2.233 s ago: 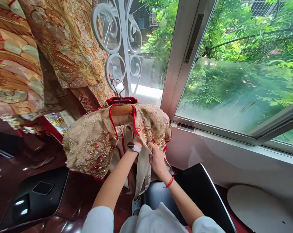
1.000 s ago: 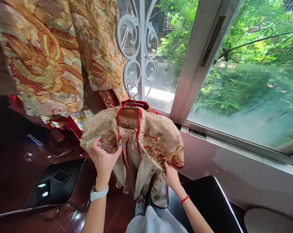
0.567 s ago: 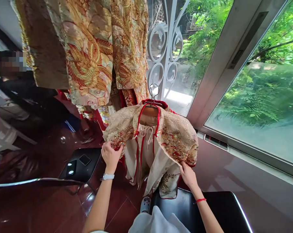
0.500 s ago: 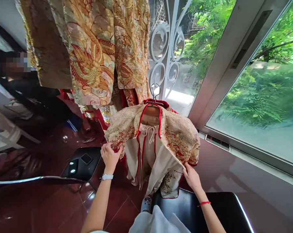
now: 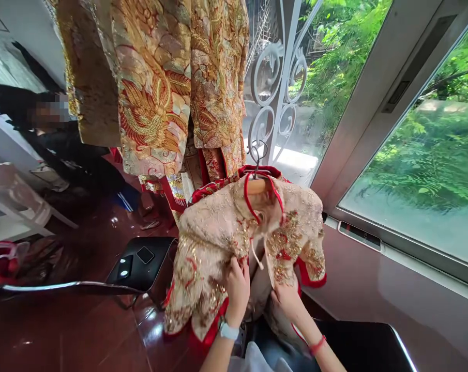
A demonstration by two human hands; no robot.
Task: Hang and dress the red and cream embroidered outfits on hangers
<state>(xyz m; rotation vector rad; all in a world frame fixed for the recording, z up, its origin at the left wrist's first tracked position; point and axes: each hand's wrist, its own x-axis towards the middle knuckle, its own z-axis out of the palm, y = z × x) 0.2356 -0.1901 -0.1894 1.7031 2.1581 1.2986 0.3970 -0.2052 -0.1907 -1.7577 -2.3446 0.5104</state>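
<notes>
A beige embroidered jacket with red trim and gold beading hangs in front of me on a hanger. My left hand, with a pale watch on its wrist, pinches the jacket's left-side front edge near its lower part. My right hand, wearing a red string bracelet, grips the opposite front edge, low down. The two front panels are drawn close together, with a narrow gap between them. A pale drawstring dangles in the gap. The garment beneath is mostly hidden.
Gold-and-red embroidered garments hang at upper left. A black chair holds two dark phone-like objects; another black seat stands at lower right. The window is on the right. A person in dark clothes is at left.
Both hands have moved inward, bringing the jacket's front panels from spread wide to nearly meeting. My left hand has shifted from the sleeve side to the front edge. The trousers inside are now mostly covered.
</notes>
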